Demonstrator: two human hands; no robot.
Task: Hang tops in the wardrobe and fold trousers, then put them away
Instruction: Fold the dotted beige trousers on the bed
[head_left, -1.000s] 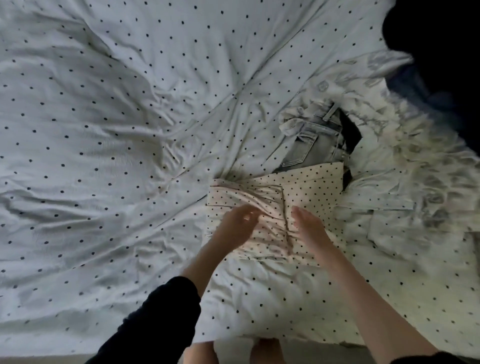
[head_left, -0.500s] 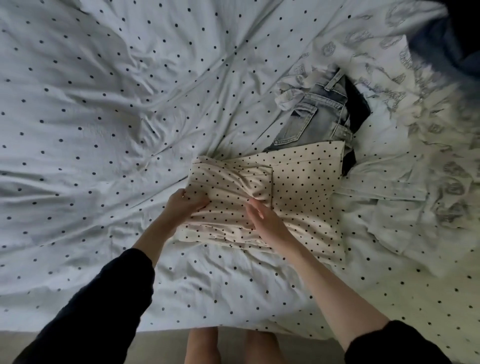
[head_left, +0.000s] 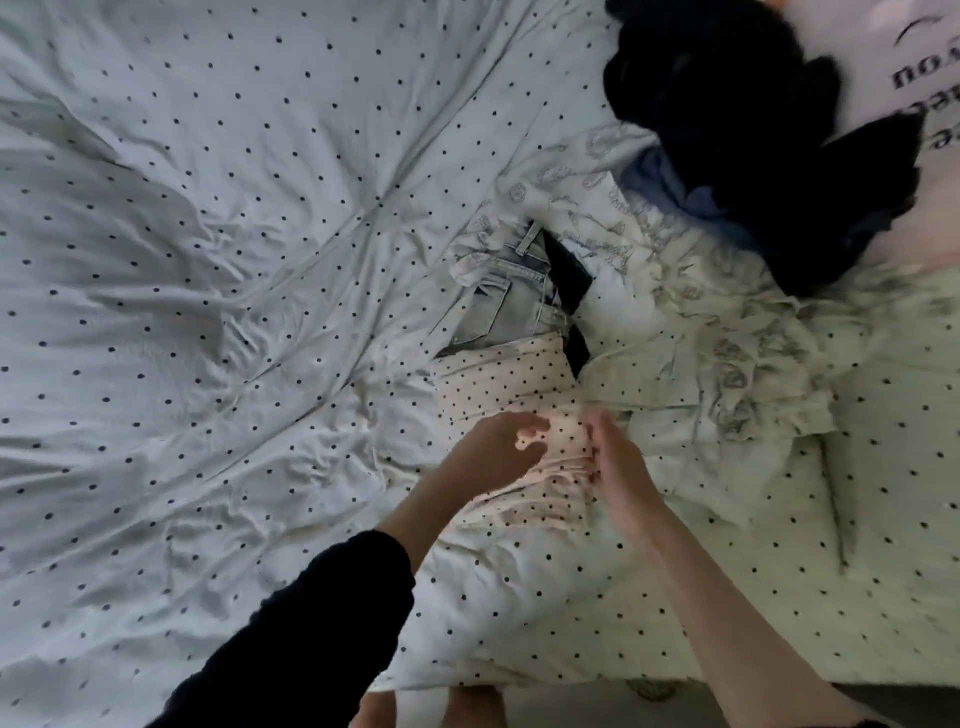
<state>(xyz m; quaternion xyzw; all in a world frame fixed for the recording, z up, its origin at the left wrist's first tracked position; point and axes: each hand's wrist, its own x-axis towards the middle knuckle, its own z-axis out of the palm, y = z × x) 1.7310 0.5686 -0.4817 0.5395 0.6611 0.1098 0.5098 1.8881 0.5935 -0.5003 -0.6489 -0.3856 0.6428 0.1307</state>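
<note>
Cream dotted trousers (head_left: 506, 382) lie folded under both hands' blurred fingers (head_left: 532, 434).

Only legible print: dark letters on the pale pink garment (head_left: 919, 62) at the bed's far right corner, upside down to the camera. Top line looks like "nov"; the lines below are cut off by the frame edge, unreadable.
</note>
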